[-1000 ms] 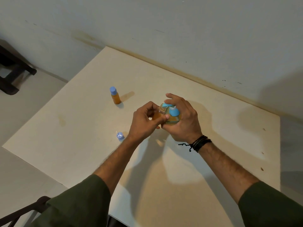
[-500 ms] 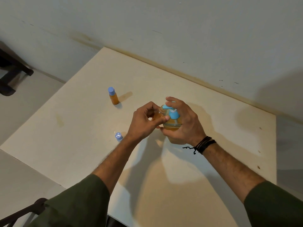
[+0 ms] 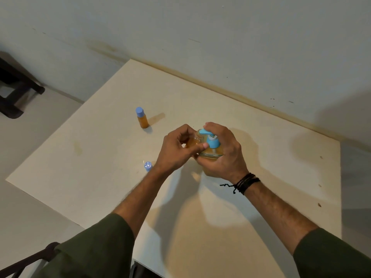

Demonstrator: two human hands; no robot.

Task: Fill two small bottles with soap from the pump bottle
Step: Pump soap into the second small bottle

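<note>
Where hands [image 3: 200,151] meet, small bottle [image 3: 191,141] (mostly hidden), pump bottle [image 3: 210,147] half-covered

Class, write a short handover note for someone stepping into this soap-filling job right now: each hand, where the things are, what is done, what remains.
Left hand: holds the open small bottle under the pump's spout.
Right hand: grips the pump bottle, with a finger on the blue pump head.
Capped small bottle: upright on the table, far left, orange soap inside; it looks finished.
Loose blue cap: on the table, beside the left wrist.
Done: first bottle apparently filled and capped.
Left: finish pumping into the held bottle (its fill level is hidden), then put the loose cap on.
</note>
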